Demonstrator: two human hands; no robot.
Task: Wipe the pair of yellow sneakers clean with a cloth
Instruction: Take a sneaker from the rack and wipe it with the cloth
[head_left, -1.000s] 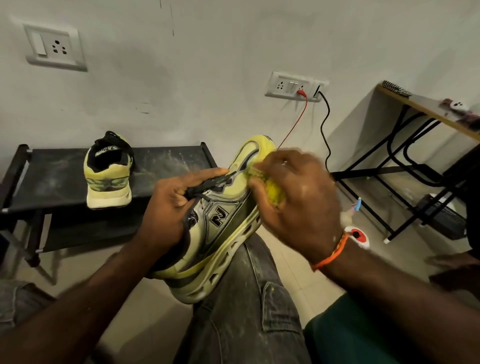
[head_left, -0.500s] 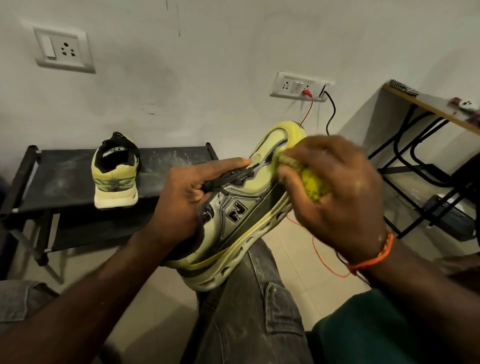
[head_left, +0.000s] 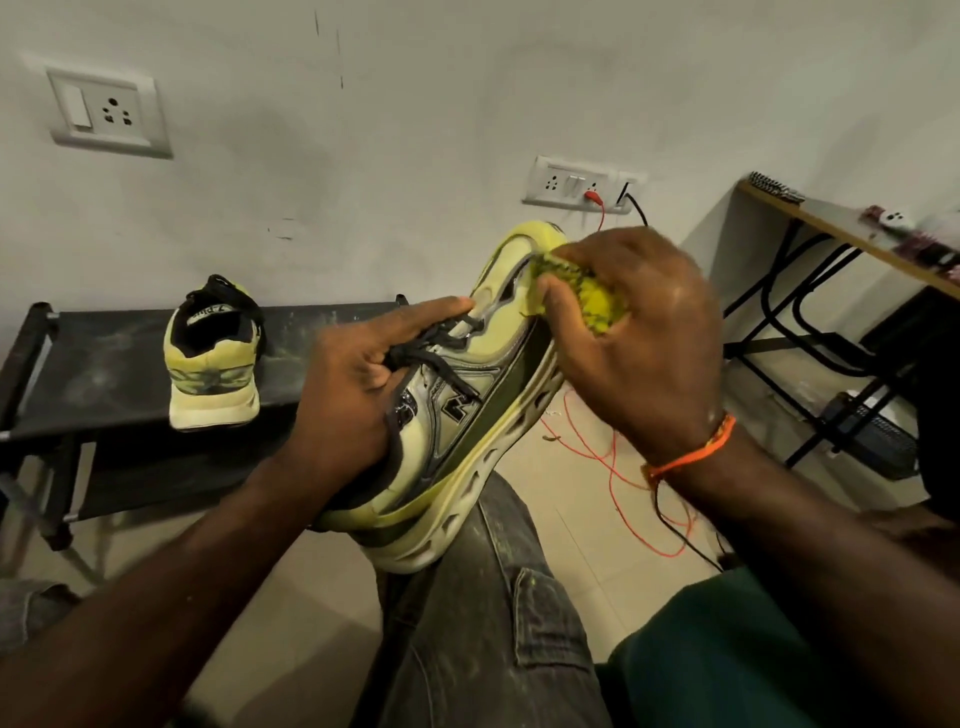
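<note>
Propped heel-down on a raised knee in grey jeans, one yellow sneaker tilted toe-up toward the far wall, probably to bring its toe and outer side into easy reach. Gripped at the collar and laces by the left hand, forefinger laid straight along the tongue, seemingly to steady the shoe against the rubbing. Bunched in the curled fingers of the right hand, a yellow cloth with dark smudges, pressed against the right edge of the toe cap, so wiping of the forefoot looks to be the step in hand. Waiting on the low black shelf far left, heel toward the camera, the second sneaker, well apart from the first and likely next in turn. Hidden under the right hand: most of the cloth and the spot being wiped. Out of sight too: the inner side of the held shoe and the front of the other, so no telling how clean either is.
</note>
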